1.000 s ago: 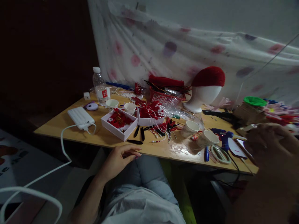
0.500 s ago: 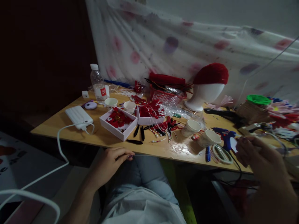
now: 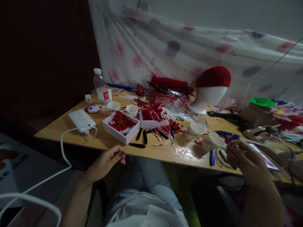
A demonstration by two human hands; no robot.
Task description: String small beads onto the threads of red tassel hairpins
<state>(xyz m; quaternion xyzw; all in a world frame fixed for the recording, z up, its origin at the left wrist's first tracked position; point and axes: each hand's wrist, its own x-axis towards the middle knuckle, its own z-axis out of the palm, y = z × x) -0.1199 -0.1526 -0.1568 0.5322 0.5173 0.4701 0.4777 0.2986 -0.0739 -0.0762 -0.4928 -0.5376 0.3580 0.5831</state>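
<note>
My left hand (image 3: 107, 162) is closed in a pinch just off the table's front edge, below the white box (image 3: 121, 137) of red ornaments. A thin pale thread shows at its fingertips and fades toward the right. Over the table's right front, my right hand (image 3: 245, 157) is also pinched, beside the blue glue gun (image 3: 222, 134) and the coiled pale cord (image 3: 221, 156); what its fingers hold is too small to make out. A paper cup (image 3: 214, 142) and a blue marker (image 3: 211, 158) lie just left of it.
Beaded strings (image 3: 163, 137) and black strips (image 3: 145, 136) lie mid-table. Behind are a red basket (image 3: 168, 99) and a white head form (image 3: 205, 97) with a red cap. A white power bank (image 3: 81, 119) with a cable, and a bottle (image 3: 102, 91), stand left.
My left hand has moved left and slightly up, with its fingertips turned. My right hand has shifted left, nearer the paper cup, and a lit screen now shows behind it.
</note>
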